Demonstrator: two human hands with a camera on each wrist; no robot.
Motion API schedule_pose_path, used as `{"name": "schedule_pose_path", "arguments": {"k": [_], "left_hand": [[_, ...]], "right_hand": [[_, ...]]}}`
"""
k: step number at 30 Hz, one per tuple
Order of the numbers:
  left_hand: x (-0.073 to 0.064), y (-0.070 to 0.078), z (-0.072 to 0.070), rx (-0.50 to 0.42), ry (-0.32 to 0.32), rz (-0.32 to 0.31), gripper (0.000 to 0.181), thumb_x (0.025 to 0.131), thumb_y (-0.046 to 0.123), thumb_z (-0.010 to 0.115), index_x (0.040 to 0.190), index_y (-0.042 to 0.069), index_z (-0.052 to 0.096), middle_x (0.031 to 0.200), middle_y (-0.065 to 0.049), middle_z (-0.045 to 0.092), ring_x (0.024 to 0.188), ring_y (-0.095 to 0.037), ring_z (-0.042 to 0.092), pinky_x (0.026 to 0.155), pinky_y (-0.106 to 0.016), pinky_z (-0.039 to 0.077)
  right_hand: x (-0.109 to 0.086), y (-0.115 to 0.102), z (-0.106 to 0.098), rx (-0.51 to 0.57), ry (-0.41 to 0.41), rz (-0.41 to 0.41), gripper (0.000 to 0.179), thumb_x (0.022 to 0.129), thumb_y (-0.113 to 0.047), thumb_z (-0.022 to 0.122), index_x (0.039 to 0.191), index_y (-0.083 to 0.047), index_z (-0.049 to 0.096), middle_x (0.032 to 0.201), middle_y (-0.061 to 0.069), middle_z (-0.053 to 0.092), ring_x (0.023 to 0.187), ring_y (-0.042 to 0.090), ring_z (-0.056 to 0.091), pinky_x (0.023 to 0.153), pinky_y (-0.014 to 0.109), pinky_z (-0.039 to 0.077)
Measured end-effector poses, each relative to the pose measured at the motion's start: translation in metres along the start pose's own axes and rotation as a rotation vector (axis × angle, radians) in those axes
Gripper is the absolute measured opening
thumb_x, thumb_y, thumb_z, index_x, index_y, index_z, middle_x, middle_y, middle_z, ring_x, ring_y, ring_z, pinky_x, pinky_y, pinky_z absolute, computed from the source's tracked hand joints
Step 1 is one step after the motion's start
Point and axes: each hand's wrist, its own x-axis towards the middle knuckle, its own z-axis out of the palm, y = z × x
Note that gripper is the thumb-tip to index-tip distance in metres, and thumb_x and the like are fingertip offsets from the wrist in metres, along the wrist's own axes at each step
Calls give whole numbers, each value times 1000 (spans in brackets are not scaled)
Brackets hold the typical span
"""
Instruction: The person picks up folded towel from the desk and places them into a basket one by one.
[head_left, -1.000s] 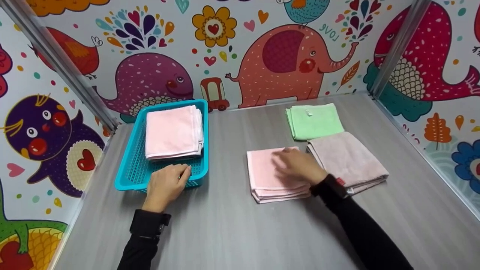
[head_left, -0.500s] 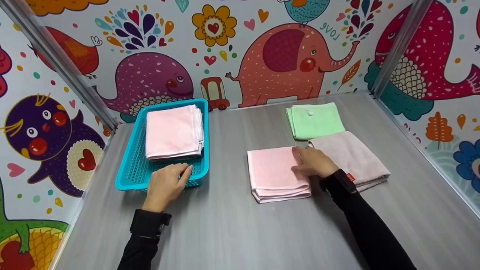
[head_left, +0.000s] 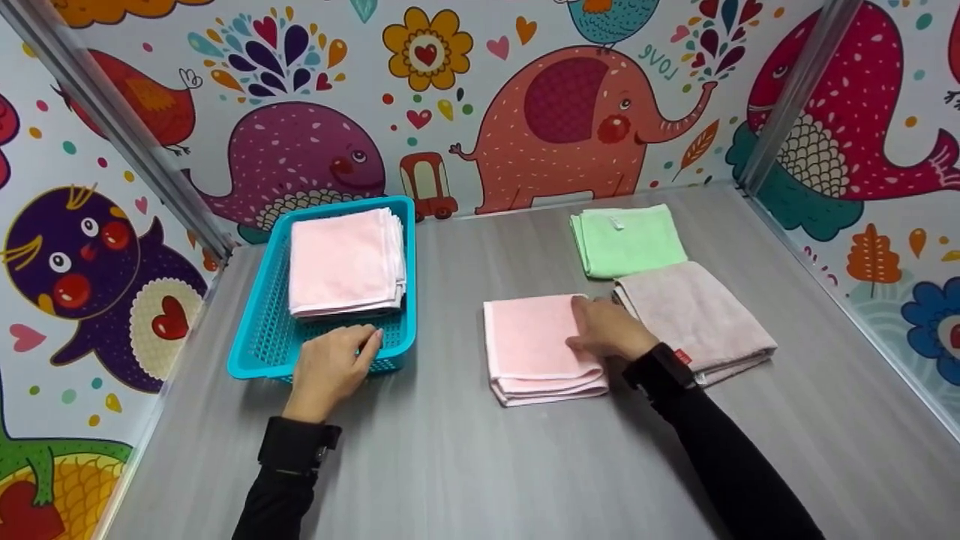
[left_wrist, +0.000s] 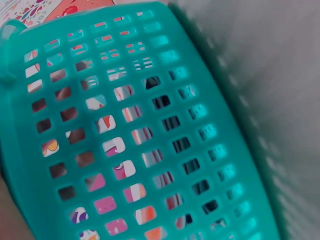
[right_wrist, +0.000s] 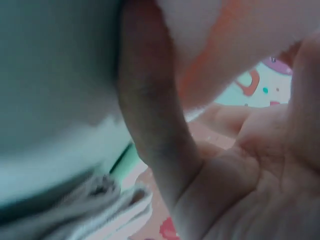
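In the head view my left hand (head_left: 330, 369) grips the near rim of a turquoise plastic basket (head_left: 253, 372). A stack of folded pale pink towels (head_left: 345, 259) lies inside it. The left wrist view is filled by the basket's slotted wall (left_wrist: 15, 120); the fingertips are hidden behind it. At the right side of a folded pink towel (head_left: 529, 337) on the table, my right hand (head_left: 611, 328) pinches the edge. Up close in the right wrist view, that towel (right_wrist: 195, 35) sits between the thumb and fingers of the hand (right_wrist: 235, 190).
Just right of the right hand lies a folded greyish-pink towel (head_left: 697, 319) with a red tag. Behind it is a folded green towel (head_left: 630, 241). A grey table (head_left: 420, 472) carries everything, and cartoon-printed walls (head_left: 450, 97) stand at its back and sides.
My right hand first drew back over the pink towel to its right edge, then took hold there. The towel has slid slightly left. My left hand stays on the basket rim.
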Motion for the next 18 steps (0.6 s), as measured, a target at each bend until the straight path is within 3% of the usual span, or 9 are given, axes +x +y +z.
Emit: {"name": "schedule_pose_path", "arguments": {"k": [11, 18], "left_hand": [[-1, 1, -2, 17, 6, -12, 38, 104, 28, 61, 67, 19, 53, 59, 3, 46, 56, -15, 48, 53, -32, 36], [1, 4, 0, 12, -3, -2, 41, 104, 28, 60, 66, 19, 49, 58, 4, 41, 55, -13, 43, 53, -31, 33]], "right_hand": [[15, -46, 15, 67, -37, -24, 67, 84, -27, 80, 135, 8, 52, 115, 29, 68, 109, 46, 64, 96, 56, 53], [15, -52, 19, 63, -31, -40, 74, 86, -28, 78, 142, 10, 48, 125, 32, 65, 116, 49, 63, 101, 57, 51]]}}
